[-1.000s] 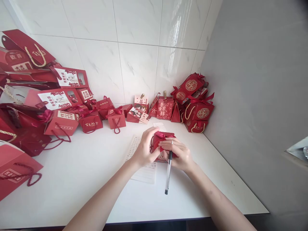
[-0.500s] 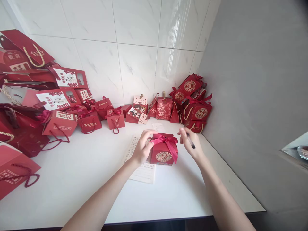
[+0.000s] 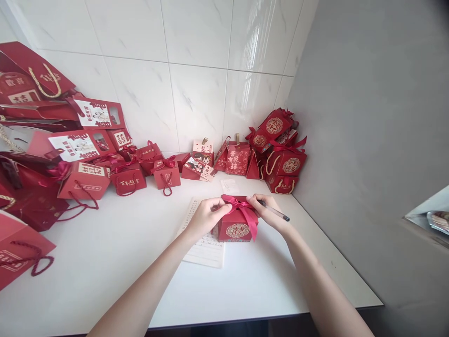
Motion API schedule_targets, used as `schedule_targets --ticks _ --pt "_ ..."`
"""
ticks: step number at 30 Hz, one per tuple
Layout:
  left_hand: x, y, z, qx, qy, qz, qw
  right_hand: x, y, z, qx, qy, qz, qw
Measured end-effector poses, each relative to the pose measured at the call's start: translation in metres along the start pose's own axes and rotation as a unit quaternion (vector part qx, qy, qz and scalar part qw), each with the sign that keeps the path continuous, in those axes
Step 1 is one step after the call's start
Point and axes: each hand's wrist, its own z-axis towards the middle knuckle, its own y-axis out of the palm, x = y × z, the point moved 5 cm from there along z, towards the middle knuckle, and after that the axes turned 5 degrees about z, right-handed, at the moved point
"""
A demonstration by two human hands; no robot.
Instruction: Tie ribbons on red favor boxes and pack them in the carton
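Note:
A red gift box (image 3: 229, 230) with a round gold emblem stands in front of me, tied on top with a dark pink ribbon bow (image 3: 248, 217). My left hand (image 3: 209, 216) pinches the bow's left loop between thumb and fingers. At the bow's right side are the fingertips of my right hand (image 3: 268, 210), which also holds a black pen (image 3: 275, 211) slanting out past its edge. Under and left of the box lies a sheet of lined paper (image 3: 203, 257) with handwriting, partly covered by my left hand and the box.
Many red gift boxes (image 3: 84, 180) are piled along the left side. Smaller ones line the tiled wall, and another stack (image 3: 286, 164) fills the back right corner. A small paper slip (image 3: 229, 186) lies behind the box. A grey wall (image 3: 351, 140) borders the white table (image 3: 115, 262) on the right.
My right hand has moved left from beside the box to the bow, the pen still in it. My left hand has shifted from the box's top left edge onto the bow's loop.

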Motion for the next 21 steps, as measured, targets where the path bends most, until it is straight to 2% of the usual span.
schedule_targets --ticks 4,7,10,12,14,16,18,21 --pt "0.013 0.003 -0.005 -0.021 0.071 0.108 0.991 0.002 0.003 0.000 0.002 0.022 0.046 0.999" --pt "0.017 0.003 -0.009 -0.020 0.084 0.166 0.982 0.002 0.004 0.000 0.019 0.034 0.068 0.997" --pt "0.015 0.001 -0.009 -0.049 0.082 0.143 0.985 0.004 0.002 0.001 0.038 0.030 0.068 0.997" --pt "0.009 -0.002 -0.004 -0.050 0.069 0.061 0.994 0.006 0.001 0.001 0.046 0.024 0.068 0.996" --pt "-0.003 -0.011 0.004 0.010 0.027 -0.049 0.998 0.007 0.001 0.002 0.050 0.018 0.070 0.996" --pt "-0.017 -0.018 0.012 0.099 -0.035 -0.111 0.988 0.007 0.002 0.002 0.052 0.014 0.069 0.996" --pt "-0.025 -0.020 0.015 0.147 -0.075 -0.102 0.981 0.007 0.006 0.002 0.045 0.012 0.065 0.997" --pt "-0.022 -0.015 0.016 0.147 -0.073 -0.052 0.985 0.005 0.013 0.000 0.036 0.011 0.064 0.997"
